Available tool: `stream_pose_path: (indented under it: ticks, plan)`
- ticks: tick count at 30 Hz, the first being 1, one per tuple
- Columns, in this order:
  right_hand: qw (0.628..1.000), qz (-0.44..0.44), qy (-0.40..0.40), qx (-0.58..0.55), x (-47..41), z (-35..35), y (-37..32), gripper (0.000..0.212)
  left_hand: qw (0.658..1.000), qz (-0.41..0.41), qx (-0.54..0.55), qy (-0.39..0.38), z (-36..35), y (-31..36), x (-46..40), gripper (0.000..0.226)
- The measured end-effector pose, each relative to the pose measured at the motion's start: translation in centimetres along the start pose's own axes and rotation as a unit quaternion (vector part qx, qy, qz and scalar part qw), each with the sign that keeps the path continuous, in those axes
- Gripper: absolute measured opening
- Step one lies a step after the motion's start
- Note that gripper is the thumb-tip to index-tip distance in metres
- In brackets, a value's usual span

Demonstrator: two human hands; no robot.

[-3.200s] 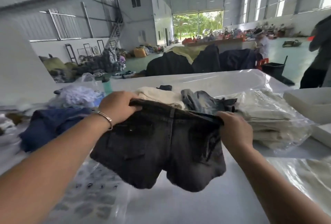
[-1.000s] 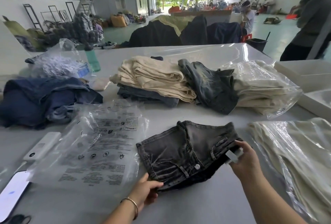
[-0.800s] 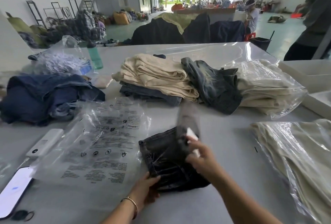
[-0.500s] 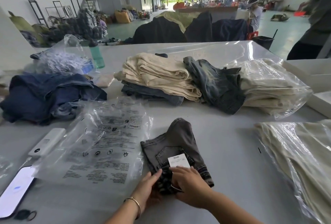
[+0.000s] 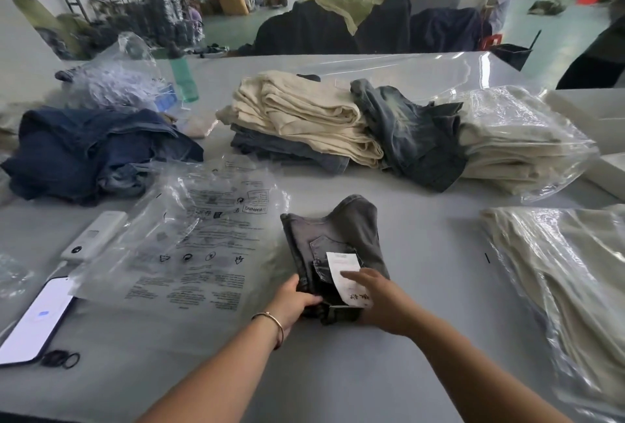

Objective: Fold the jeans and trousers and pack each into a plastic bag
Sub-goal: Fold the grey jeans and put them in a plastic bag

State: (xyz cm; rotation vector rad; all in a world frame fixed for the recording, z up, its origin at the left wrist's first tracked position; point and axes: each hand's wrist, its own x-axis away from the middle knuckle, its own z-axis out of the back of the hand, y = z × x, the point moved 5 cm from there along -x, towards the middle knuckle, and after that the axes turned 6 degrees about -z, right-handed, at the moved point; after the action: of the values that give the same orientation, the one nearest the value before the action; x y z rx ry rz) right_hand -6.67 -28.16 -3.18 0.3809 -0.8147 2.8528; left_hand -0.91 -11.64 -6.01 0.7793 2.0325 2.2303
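Observation:
A pair of dark grey denim shorts [image 5: 341, 236] lies folded in half on the grey table [image 5: 422, 253], with a white paper tag [image 5: 345, 270] on top. My left hand [image 5: 294, 301] grips the near left edge of the folded shorts. My right hand [image 5: 375, 297] rests on the near right part, fingers over the tag. A clear plastic bag [image 5: 203, 236] with black printed warnings lies flat just left of the shorts.
Behind the shorts lie cream trousers [image 5: 304, 118] stacked on jeans, a washed denim piece [image 5: 409, 138] and bagged cream trousers [image 5: 517, 141]. Dark blue jeans [image 5: 88, 152] sit at left, another bagged garment [image 5: 571, 287] at right. A phone [image 5: 33, 321], power bank [image 5: 94, 236] and hair ties [image 5: 61, 360] lie near left.
My right hand folded the right half of the shorts over the left half, leaving the tag on top. Both hands now hold the near end; the left hand stayed at that edge.

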Motion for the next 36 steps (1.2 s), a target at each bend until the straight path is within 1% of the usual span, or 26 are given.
stream_pose_path:
  ticks: [2, 3, 5, 7, 8, 9, 10, 11, 12, 13, 14, 16, 17, 18, 19, 21, 23, 24, 26, 28, 30, 31, 32, 33, 34, 36]
  plan:
    - [0.994, -0.025, 0.034, -0.100, 0.2, 0.7, 0.3, 0.071, 0.998, 0.040, 0.053, 0.021, 0.2, -0.9, 0.4, 0.038]
    - [0.983, -0.045, 0.057, -0.171, 0.3, 0.9, 0.3, 0.062, 0.996, 0.055, 0.070, 0.031, 0.2, -1.3, 0.6, 0.036]
    - [0.941, -0.075, 0.112, -0.311, 0.7, 1.1, 0.2, 0.039, 0.996, 0.055, 0.063, 0.041, 0.4, -1.8, 0.6, 0.028]
    - [0.904, -0.071, 0.159, -0.390, 0.8, 0.8, 0.1, 0.028, 0.997, 0.048, 0.034, 0.047, 0.6, -1.9, 0.5, 0.020]
    - [0.900, -0.064, 0.168, -0.398, 1.0, 0.6, 0.0, 0.027, 0.997, 0.045, 0.024, 0.052, 0.7, -1.9, 0.3, 0.017]
    - [0.908, -0.062, 0.162, -0.382, 1.0, 0.1, 0.0, 0.023, 0.997, 0.044, 0.013, 0.057, 0.9, -2.0, 0.2, 0.015]
    - [0.933, -0.065, 0.146, -0.321, 0.8, -0.4, 0.0, 0.021, 0.997, 0.044, -0.001, 0.062, 1.0, -2.1, 0.2, 0.014]
    - [0.969, -0.067, 0.136, -0.196, 0.6, -1.0, 0.1, 0.025, 0.996, 0.042, -0.038, 0.070, 1.2, -2.2, 0.3, 0.016]
    - [0.986, -0.068, 0.138, -0.059, 0.6, -1.5, 0.2, 0.030, 0.991, 0.031, -0.107, 0.080, 1.6, -2.0, 0.5, 0.020]
    - [0.985, -0.072, 0.154, 0.038, 0.7, -1.8, 0.4, 0.034, 0.976, 0.007, -0.199, 0.089, 2.0, -1.5, 0.7, 0.024]
    - [0.978, -0.089, 0.175, 0.076, 0.9, -1.9, 0.8, 0.036, 0.949, -0.028, -0.299, 0.098, 2.5, -0.9, 1.0, 0.027]
    - [0.961, -0.165, 0.219, 0.046, 1.4, -1.5, 2.1, 0.046, 0.871, -0.136, -0.459, 0.109, 3.7, 0.6, 1.6, 0.032]
    - [0.952, -0.207, 0.226, 0.021, 1.5, -1.3, 2.9, 0.055, 0.833, -0.186, -0.510, 0.110, 4.5, 1.4, 1.9, 0.033]
    - [0.945, -0.239, 0.223, -0.005, 1.4, -1.2, 3.5, 0.065, 0.801, -0.214, -0.547, 0.113, 5.7, 2.0, 2.1, 0.030]
    - [0.942, -0.255, 0.214, -0.037, 1.1, -1.1, 3.7, 0.074, 0.780, -0.220, -0.575, 0.116, 7.0, 2.5, 2.1, 0.025]
    - [0.939, -0.260, 0.192, -0.122, 0.3, -0.8, 3.7, 0.087, 0.752, -0.191, -0.620, 0.119, 9.3, 3.0, 2.2, 0.015]
    - [0.932, -0.267, 0.173, -0.174, -0.7, -0.7, 3.4, 0.085, 0.738, -0.151, -0.652, 0.092, 10.5, 2.6, 2.0, 0.012]
    - [0.929, -0.275, 0.163, -0.189, -1.1, -0.7, 3.3, 0.075, 0.732, -0.131, -0.666, 0.062, 10.7, 2.1, 1.7, 0.017]
    - [0.921, -0.293, 0.133, -0.221, -1.8, -0.8, 3.2, 0.053, 0.716, -0.094, -0.691, -0.024, 10.9, 0.7, 1.3, 0.038]
    - [0.898, -0.317, 0.099, -0.288, -2.2, -1.0, 3.3, 0.041, 0.703, -0.064, -0.699, -0.109, 11.4, -0.3, 1.3, 0.070]
    - [0.865, -0.335, 0.078, -0.366, -2.4, -1.0, 3.8, 0.033, 0.664, -0.038, -0.729, -0.163, 12.3, -1.0, 1.6, 0.100]
    - [0.853, -0.340, 0.075, -0.390, -2.4, -0.8, 4.1, 0.029, 0.646, -0.040, -0.742, -0.173, 12.6, -1.2, 1.8, 0.104]
    - [0.847, -0.343, 0.078, -0.399, -2.3, -0.5, 4.3, 0.026, 0.639, -0.057, -0.748, -0.172, 12.8, -1.2, 2.0, 0.100]
    - [0.848, -0.343, 0.085, -0.396, -2.2, -0.2, 4.5, 0.024, 0.640, -0.081, -0.747, -0.161, 12.9, -1.1, 2.1, 0.091]
    - [0.855, -0.339, 0.091, -0.381, -2.0, 0.3, 4.6, 0.021, 0.649, -0.107, -0.740, -0.144, 12.9, -0.9, 2.1, 0.082]
    - [0.870, -0.331, 0.100, -0.351, -1.4, 1.2, 4.8, 0.017, 0.682, -0.152, -0.710, -0.092, 13.1, -0.3, 2.1, 0.069]
